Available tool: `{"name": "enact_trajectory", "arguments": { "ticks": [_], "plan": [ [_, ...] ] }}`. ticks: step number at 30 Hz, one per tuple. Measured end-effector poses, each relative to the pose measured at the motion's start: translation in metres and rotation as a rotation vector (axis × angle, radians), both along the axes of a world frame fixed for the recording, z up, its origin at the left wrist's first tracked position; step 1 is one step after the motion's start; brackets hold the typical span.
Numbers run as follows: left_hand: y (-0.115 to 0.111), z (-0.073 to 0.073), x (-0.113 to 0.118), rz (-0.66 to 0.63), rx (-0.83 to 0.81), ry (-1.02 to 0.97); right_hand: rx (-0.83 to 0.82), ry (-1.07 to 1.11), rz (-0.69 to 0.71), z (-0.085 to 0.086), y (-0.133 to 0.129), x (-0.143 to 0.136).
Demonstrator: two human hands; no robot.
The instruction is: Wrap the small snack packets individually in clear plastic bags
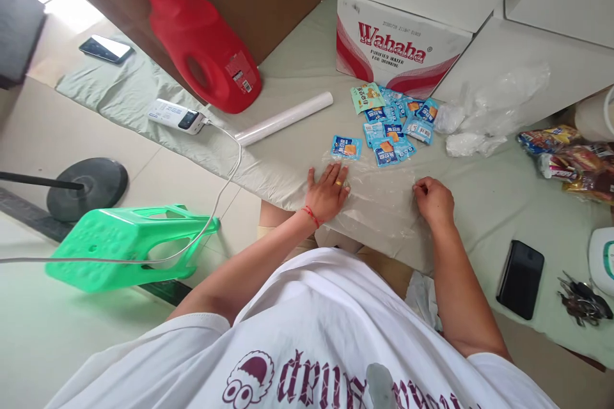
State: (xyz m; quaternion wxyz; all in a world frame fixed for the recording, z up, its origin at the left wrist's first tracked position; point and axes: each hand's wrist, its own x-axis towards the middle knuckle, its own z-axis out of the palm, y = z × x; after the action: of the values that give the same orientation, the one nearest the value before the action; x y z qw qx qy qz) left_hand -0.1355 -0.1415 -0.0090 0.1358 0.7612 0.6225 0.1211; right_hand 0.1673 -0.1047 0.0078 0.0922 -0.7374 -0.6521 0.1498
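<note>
A sheet of clear plastic film (384, 201) lies spread and slightly wrinkled on the cloth-covered surface in front of me. My left hand (329, 193) rests flat on the film's left side, fingers stretched out. At the right edge, my right hand (434, 199) is closed, thumb and fingers pinching the film. One small blue snack packet (346, 147) lies by the film's far left corner, just beyond my left fingertips. Behind the film is a loose pile of similar blue packets (394, 132), with a green packet (367, 98) at its back left.
A white roll (285, 118) lies left of the packets, near a red jug (206, 45) and a cabled power bank (176, 116). The Wahaha carton (398, 45) stands behind. Crumpled plastic bags (499, 105), a black phone (520, 279) and keys (584, 299) are on the right.
</note>
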Motion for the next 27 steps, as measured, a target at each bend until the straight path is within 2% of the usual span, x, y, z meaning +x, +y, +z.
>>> {"name": "enact_trajectory", "arguments": {
  "ticks": [2, 5, 9, 12, 14, 16, 18, 20, 21, 24, 27],
  "plan": [
    [-0.022, -0.006, -0.004, 0.045, 0.013, 0.029, 0.078, -0.005, 0.047, -0.001, 0.012, 0.006],
    [-0.052, -0.004, -0.006, 0.117, 0.006, 0.042, 0.197, -0.002, 0.112, 0.001, 0.041, 0.013],
    [-0.070, 0.016, -0.012, 0.171, 0.065, 0.067, 0.319, 0.020, 0.193, 0.013, 0.087, 0.005],
    [-0.065, 0.037, -0.020, 0.157, 0.227, 0.100, 0.400, 0.115, 0.188, 0.034, 0.089, -0.007],
    [-0.051, 0.046, -0.025, 0.007, 0.304, 0.075, 0.429, 0.262, 0.185, 0.049, 0.064, -0.013],
    [-0.031, 0.049, -0.026, -0.233, 0.310, 0.032, 0.343, 0.417, 0.265, 0.057, 0.021, -0.018],
    [-0.007, 0.042, -0.022, -0.446, 0.267, 0.009, 0.127, 0.508, 0.516, 0.054, -0.031, -0.021],
    [0.014, 0.027, -0.017, -0.544, 0.191, 0.015, -0.048, 0.475, 0.729, 0.040, -0.080, -0.024],
    [0.021, 0.019, -0.015, -0.545, 0.146, 0.027, -0.054, 0.426, 0.759, 0.030, -0.102, -0.027],
    [0.029, -0.004, -0.010, -0.456, 0.054, 0.063, 0.099, 0.270, 0.652, 0.000, -0.144, -0.040],
    [0.021, -0.013, -0.009, -0.340, 0.047, 0.062, 0.190, 0.181, 0.581, -0.016, -0.151, -0.061]
  ]
}}
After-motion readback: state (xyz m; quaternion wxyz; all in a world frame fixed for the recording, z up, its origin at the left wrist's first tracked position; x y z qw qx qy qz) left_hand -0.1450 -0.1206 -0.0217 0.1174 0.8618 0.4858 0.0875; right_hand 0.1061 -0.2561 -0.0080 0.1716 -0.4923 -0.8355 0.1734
